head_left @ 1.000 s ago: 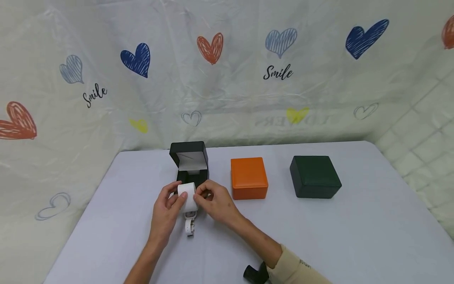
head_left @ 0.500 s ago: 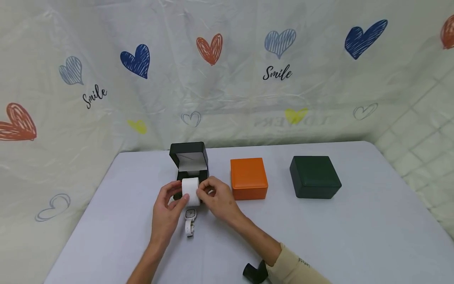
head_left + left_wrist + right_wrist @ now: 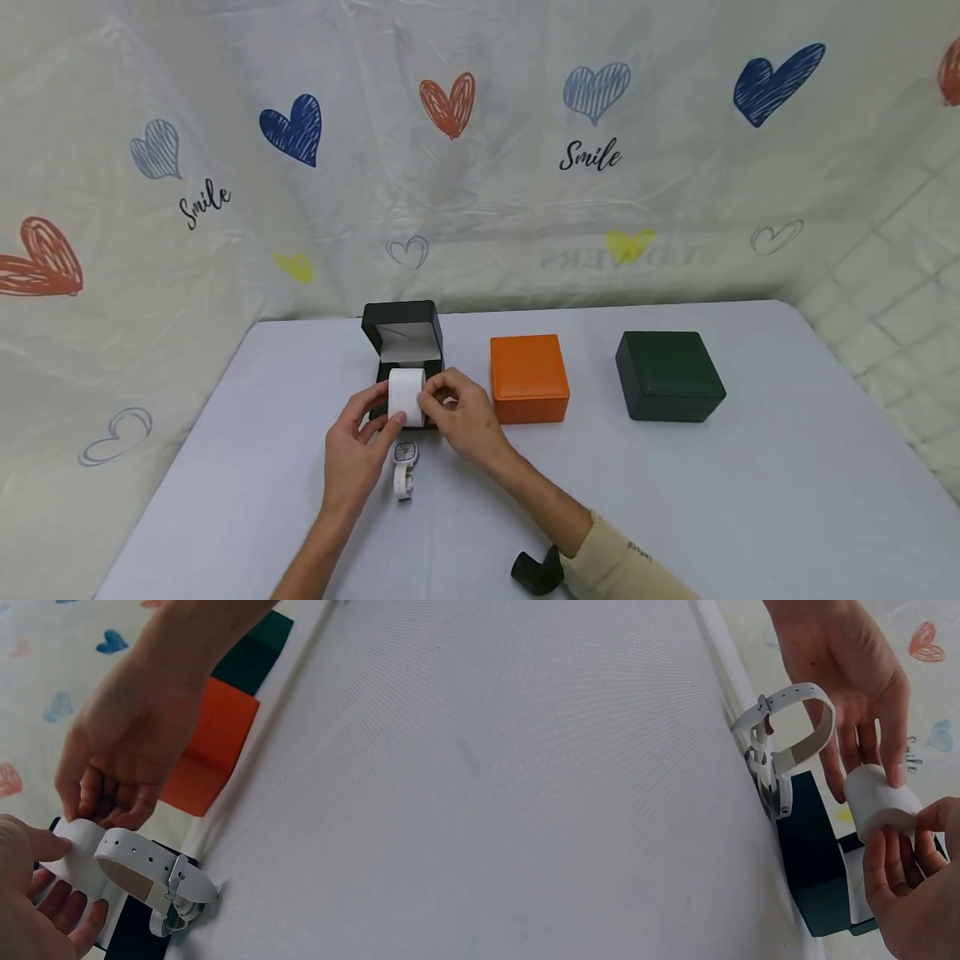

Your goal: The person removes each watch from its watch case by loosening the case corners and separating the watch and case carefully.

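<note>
A white, rounded watch cushion [image 3: 406, 397] is held over the base of an open dark green watch box [image 3: 400, 313], whose lid stands up at the back. My left hand [image 3: 356, 458] grips the cushion's left side between thumb and fingers. At its right end, my right hand [image 3: 467, 423] pinches the edge; the right wrist view shows those fingertips on the cushion [image 3: 885, 799]. Just in front of the box lies a white wristwatch [image 3: 405, 468], its strap [image 3: 142, 859] buckled into a loop. Much of the box's inside is hidden behind the cushion and hands.
To the right of the open box sit a closed orange box [image 3: 529, 379] and, farther right, a closed dark green box [image 3: 670, 375]. A black object [image 3: 537, 573] shows by the right sleeve. A curtain printed with hearts hangs behind the white table [image 3: 675, 500].
Both hands have carried the cushion a little away from me and to the right, further over the box base. The watch face, partly covered before, now shows. The boxes stay put.
</note>
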A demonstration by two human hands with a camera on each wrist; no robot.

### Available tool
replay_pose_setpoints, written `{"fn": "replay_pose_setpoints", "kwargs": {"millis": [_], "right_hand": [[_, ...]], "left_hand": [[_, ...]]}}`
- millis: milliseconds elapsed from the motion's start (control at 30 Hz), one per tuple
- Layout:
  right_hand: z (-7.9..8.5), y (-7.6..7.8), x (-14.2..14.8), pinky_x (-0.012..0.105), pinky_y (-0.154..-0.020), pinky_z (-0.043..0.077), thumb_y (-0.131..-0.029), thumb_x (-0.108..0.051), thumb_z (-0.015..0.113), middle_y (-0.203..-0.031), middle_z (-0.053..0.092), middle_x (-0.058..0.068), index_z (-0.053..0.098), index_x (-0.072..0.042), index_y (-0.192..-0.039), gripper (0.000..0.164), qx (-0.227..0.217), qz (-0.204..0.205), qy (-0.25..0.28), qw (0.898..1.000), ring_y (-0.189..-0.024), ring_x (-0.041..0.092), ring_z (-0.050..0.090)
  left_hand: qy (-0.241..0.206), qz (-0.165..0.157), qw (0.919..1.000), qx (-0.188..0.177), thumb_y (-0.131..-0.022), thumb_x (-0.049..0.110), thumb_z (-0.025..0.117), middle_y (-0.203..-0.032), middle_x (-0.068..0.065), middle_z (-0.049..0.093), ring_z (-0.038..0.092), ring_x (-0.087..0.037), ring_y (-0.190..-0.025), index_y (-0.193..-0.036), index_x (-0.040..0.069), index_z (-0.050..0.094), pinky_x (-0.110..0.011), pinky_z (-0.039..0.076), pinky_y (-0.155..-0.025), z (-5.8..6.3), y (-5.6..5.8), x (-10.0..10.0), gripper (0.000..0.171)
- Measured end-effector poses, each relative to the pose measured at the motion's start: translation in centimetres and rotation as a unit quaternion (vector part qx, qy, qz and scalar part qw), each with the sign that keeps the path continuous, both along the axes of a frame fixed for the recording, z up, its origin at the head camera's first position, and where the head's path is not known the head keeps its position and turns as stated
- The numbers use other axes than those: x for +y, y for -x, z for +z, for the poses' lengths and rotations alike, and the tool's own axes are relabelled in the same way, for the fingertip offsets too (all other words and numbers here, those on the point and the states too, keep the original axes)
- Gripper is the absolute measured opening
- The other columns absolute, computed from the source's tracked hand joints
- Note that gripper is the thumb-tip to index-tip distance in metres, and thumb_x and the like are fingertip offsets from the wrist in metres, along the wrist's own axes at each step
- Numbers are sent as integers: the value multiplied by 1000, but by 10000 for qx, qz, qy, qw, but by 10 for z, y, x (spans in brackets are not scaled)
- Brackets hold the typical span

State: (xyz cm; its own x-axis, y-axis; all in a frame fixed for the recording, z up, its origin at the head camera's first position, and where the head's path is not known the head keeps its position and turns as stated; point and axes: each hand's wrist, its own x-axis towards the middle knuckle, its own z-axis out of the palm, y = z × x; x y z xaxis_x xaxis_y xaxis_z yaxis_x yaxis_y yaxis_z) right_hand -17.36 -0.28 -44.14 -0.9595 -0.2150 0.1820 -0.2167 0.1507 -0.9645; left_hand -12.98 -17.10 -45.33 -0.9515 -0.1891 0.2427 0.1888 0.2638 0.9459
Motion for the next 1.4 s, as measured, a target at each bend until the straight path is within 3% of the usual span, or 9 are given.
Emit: {"fn": "replay_pose_setpoints", "kwargs": {"millis": [400, 667, 933, 1400], "right_hand": [[0, 6, -2, 20, -74, 50, -97, -13, 71, -104, 69, 10, 65, -9, -111, 16, -94, 130, 97, 9998, -91, 16, 62], [-2, 9, -3, 17, -75, 51, -94, -6, 73, -111, 68, 15, 64, -5, -117, 25, -148, 200, 162, 9996, -93, 17, 64], [-5, 11, -5, 19, -79, 54, -94, -5, 73, -110, 68, 16, 64, -5, -119, 27, -185, 161, 103, 9996, -93, 17, 63], [-8, 15, -5, 19, -80, 53, -96, -5, 72, -115, 67, 17, 63, -5, -121, 27, -113, 202, -96, 9997, -96, 21, 63]], "left_hand": [[149, 31, 9998, -84, -95, 16, 77, -145, -5, 61, 58, -18, -132, -145, 17, 61, -22, 54, -105, -1, 7, -3, 52], [190, -32, 9997, -137, -96, 15, 75, -142, -4, 63, 59, -16, -128, -146, 18, 60, -18, 55, -101, -3, 15, -6, 51], [504, 6, 9986, -184, -96, 12, 75, -136, -8, 67, 64, -20, -119, -145, 15, 61, -46, 55, -107, -5, 18, -8, 51], [468, 67, 9985, -291, -95, 8, 75, -138, -11, 67, 64, -22, -121, -146, 11, 60, -37, 55, -106, -9, 25, -8, 53]]}}
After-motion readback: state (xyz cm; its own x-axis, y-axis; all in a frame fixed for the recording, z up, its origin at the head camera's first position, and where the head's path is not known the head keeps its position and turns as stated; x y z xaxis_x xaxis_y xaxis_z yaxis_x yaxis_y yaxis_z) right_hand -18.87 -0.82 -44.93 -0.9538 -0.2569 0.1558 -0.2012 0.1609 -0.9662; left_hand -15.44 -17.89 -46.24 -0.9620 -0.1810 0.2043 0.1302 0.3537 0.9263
